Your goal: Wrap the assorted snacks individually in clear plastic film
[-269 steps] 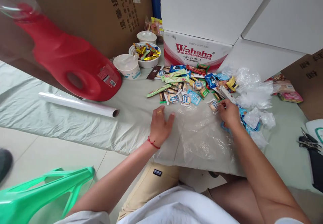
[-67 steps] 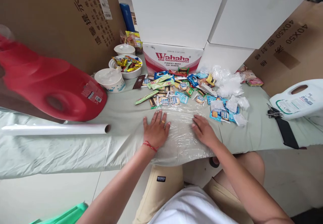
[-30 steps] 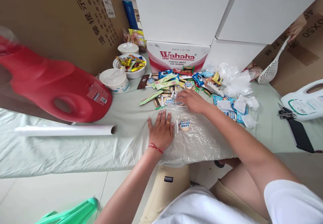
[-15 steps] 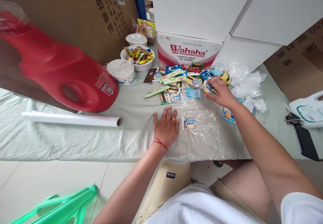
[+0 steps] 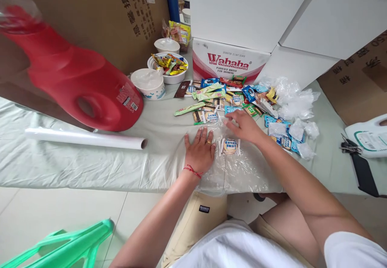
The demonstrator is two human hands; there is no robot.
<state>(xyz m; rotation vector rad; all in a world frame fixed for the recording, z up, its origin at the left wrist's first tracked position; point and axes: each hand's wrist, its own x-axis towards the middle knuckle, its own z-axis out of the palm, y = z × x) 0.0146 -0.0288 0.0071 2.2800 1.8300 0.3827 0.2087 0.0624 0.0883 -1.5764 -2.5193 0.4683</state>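
Note:
My left hand (image 5: 199, 152) lies flat with its fingers stretched on the left edge of a clear plastic sheet (image 5: 242, 175). Beside it on the sheet is a small wrapped biscuit packet (image 5: 229, 146) with blue print. Above that packet my right hand (image 5: 242, 126) is closed, its fingertips pinching a second biscuit packet (image 5: 222, 118), mostly hidden with a pale wrapper end showing. Just beyond lies a spread of mixed snacks, among them green stick packets (image 5: 211, 95) and a brown packet (image 5: 182, 89).
Crumpled clear plastic pieces (image 5: 294, 98) and blue snack packets (image 5: 276, 121) lie to the right. Bowls stand back left, one with candies (image 5: 172, 64). A red jug (image 5: 87, 82), a film roll (image 5: 87, 138), keys (image 5: 350, 147), a white bottle (image 5: 370, 135) and a Wahaha box (image 5: 226, 60) surround the space.
My right hand has moved left and toward me from the snack spread, taking a biscuit packet with it. My left hand stays flat on the plastic sheet.

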